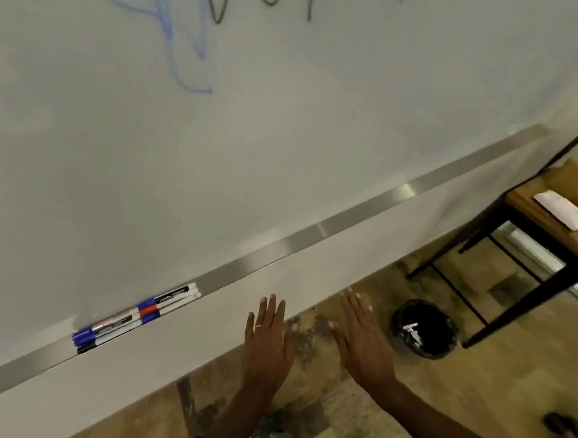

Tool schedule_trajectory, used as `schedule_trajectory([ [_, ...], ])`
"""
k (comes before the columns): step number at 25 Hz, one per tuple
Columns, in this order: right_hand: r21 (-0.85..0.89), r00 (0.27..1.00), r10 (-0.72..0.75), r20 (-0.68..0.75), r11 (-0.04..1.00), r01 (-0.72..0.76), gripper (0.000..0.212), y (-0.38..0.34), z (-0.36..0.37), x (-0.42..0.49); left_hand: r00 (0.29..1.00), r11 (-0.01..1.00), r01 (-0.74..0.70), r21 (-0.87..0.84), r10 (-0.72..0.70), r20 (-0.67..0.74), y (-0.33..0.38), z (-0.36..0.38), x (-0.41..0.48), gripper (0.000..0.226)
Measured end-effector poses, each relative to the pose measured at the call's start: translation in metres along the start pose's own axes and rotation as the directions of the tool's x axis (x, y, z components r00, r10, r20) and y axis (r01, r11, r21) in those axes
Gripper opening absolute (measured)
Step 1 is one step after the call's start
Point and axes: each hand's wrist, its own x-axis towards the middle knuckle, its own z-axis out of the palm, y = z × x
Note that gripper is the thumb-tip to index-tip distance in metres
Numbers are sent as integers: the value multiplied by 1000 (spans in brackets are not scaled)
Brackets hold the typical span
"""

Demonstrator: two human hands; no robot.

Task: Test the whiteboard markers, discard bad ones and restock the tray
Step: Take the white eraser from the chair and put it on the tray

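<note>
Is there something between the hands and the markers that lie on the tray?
Nothing visible is in the way. Both the left hand and the right hand are open, empty and held flat below the tray. The markers lie up and to their left, with only bare wall between.

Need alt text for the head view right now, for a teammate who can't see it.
Both bare hands, left hand and right hand, hover open and empty below a long metal whiteboard tray holding a cluster of capped markers. A black round bin sits on the floor to the right.
</note>
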Motion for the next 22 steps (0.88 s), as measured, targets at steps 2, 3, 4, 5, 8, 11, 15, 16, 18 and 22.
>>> schedule_trajectory([
  [2,-11,996,75,-50,997,-76,63,33,-22,-29,996,996,-90,23,89,11,40,11,-1,69],
  [3,-11,990,123,-70,992,-124,64,50,-32,-43,991,991,-132,9,131,41,62,18,-1,81],
  [4,-4,982,172,-81,985,-173,66,66,-42,-58,982,987,-164,-5,163,91,82,26,-1,93],
  [5,2,969,221,-109,975,-222,66,85,-53,-73,973,980,-199,-14,199,120,108,34,1,100],
  [8,22,916,352,-191,935,-354,66,131,-83,-101,937,949,-314,-28,315,154,180,49,13,100],
  [11,55,856,441,-270,894,-444,67,169,-109,-112,867,884,-466,-13,460,189,243,59,31,86],
  [15,120,748,562,-353,820,-559,59,222,-143,-111,765,790,-612,-47,606,219,323,85,71,91],
  [16,146,722,587,-366,802,-579,57,236,-152,-107,745,771,-634,-58,630,221,343,91,83,87],
  [18,160,684,616,-391,777,-608,54,263,-171,-92,707,737,-671,-82,669,230,383,101,110,70],
  [22,173,611,671,-421,720,-672,54,312,-205,-51,654,690,-714,-115,717,239,450,108,168,61],
])
